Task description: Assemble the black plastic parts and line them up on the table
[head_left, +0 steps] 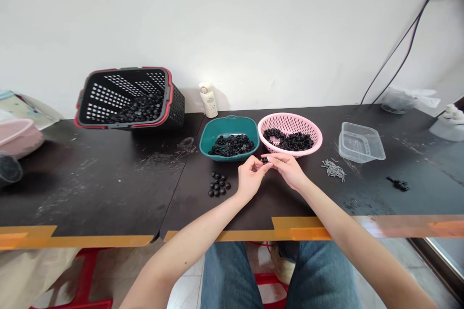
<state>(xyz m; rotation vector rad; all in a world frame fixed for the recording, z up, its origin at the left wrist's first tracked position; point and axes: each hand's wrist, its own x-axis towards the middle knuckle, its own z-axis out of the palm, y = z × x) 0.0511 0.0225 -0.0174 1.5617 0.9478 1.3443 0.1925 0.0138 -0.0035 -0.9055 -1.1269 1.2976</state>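
Fingers (267, 167) of left hand (251, 179) and right hand (286, 170) are pinched shut on small black part (265, 160), held just near pink basket (290, 121) and teal tub (229, 124).

The person's forearms (188, 246) are bare and slender, leading to an equally bare left hand (252, 178) and right hand (286, 171). Both legs wear blue denim jeans (228, 275) in a mid wash, slightly faded along the thighs. A pale tan shoe (282, 264) shows between the knees, partly hidden.
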